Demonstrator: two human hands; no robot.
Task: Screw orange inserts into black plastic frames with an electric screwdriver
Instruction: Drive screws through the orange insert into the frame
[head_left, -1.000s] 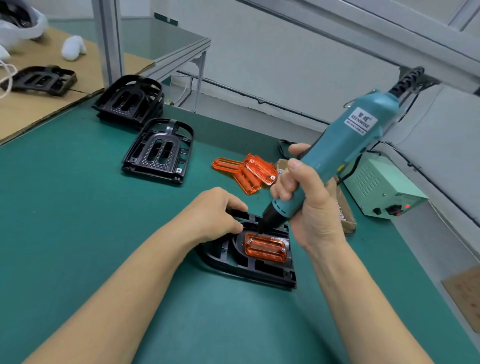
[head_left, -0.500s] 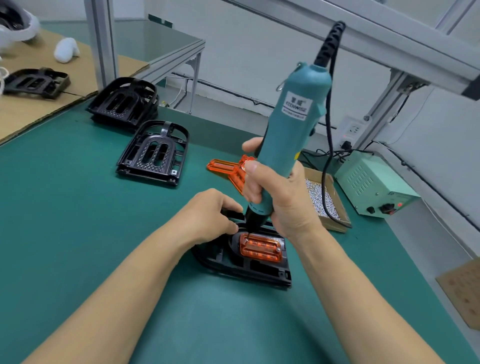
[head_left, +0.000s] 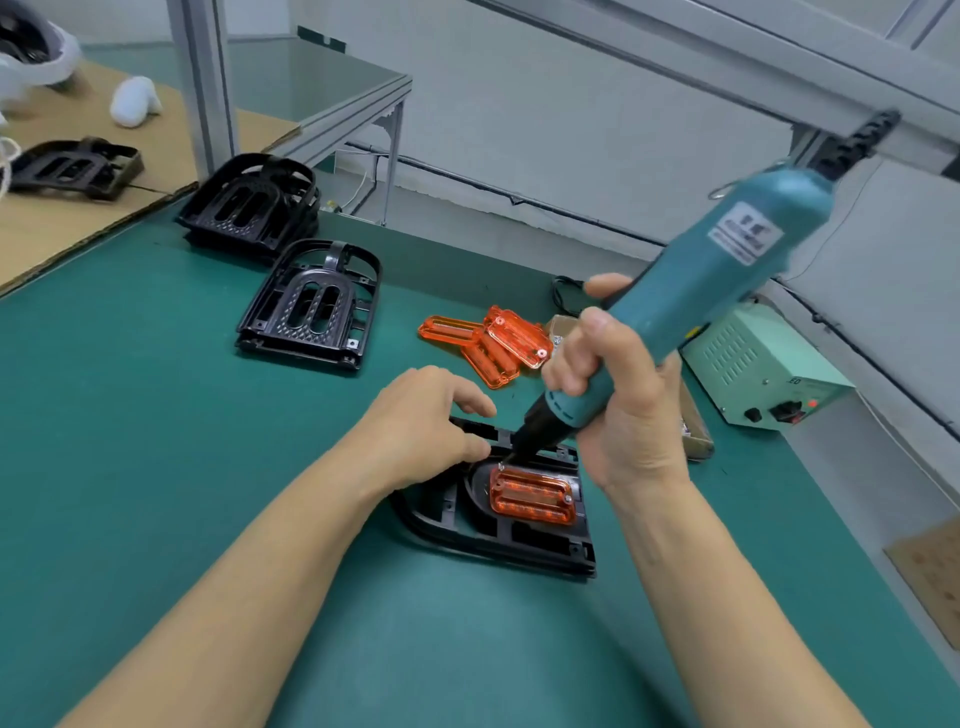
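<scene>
A black plastic frame (head_left: 467, 535) lies flat on the green mat with an orange insert (head_left: 532, 496) seated in it. My right hand (head_left: 618, 410) grips a teal electric screwdriver (head_left: 696, 301), tilted to the upper right, its bit tip at the insert's upper left corner. My left hand (head_left: 421, 421) rests on the frame's far left edge, its fingers loosely bent over the rim and its index finger lifted. Several loose orange inserts (head_left: 493, 340) lie just behind the hands.
A stack of black frames (head_left: 311, 306) and a second stack (head_left: 249, 208) sit at the back left. A pale green power unit (head_left: 763, 364) stands at the right, a cardboard box of screws (head_left: 693, 431) beside it. An aluminium post (head_left: 202, 83) rises at the back left.
The screwdriver has tilted from nearly upright to leaning right, with its bit still at the insert's upper left corner. My left index finger has lifted off the frame.
</scene>
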